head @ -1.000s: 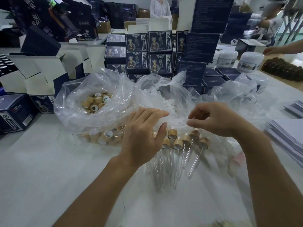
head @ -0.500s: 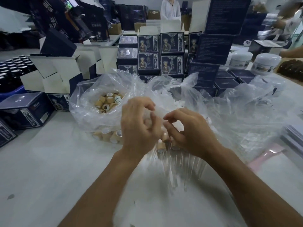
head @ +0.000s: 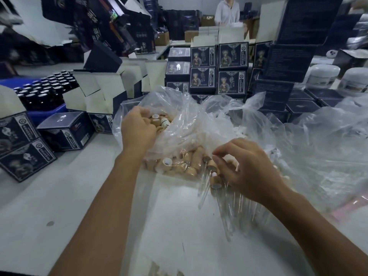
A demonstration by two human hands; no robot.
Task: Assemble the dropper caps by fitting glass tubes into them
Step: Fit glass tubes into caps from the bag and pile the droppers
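Dozens of stubby, wood-coloured dropper caps (head: pixel 180 166) are lying heaped inside a crinkled clear plastic bag (head: pixel 189 124) on the smooth pale table (head: pixel 59 206). Her left hand (head: pixel 138 128) is reaching into the bag's mouth, fingers curling among the caps; whether it is gripping one, I cannot tell. Just right of the bag, the right hand (head: pixel 249 172) is hovering with bent fingers over a few finished droppers (head: pixel 212 170), though any pinch is hidden. Slim glass tubes (head: pixel 233 212) are fanning toward the near edge. Dark printed cartons (head: pixel 217 68) are standing stacked at the far side.
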